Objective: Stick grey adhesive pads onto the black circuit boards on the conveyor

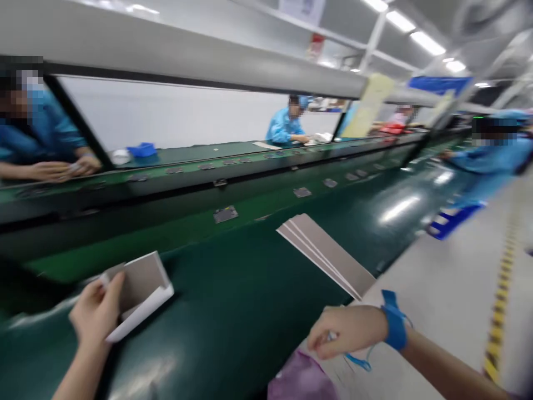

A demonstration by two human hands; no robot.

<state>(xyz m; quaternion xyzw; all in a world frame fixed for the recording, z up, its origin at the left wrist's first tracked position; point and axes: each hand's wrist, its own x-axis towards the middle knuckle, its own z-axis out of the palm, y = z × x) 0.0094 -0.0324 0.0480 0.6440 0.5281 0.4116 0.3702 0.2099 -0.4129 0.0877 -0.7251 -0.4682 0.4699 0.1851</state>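
left hand (96, 311) gripped box (139, 293) by its near wall, on green desk (233, 311) | right hand (347, 330) curled, blurred, cannot tell if it held anything; blue strap (395, 325) on wrist | cards (327, 254) flat, grey, stiff, fanned, overhanging edge | risk: box, thin white-edged cardboard, could tip or crush; cards could slide off glossy surface

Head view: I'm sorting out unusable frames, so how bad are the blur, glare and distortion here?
Head view: motion blur smears the edges, worst at right; ceiling lights glare white on the green table; straight rails bow from lens distortion; the left hand on the white box and the right hand stay fairly readable.
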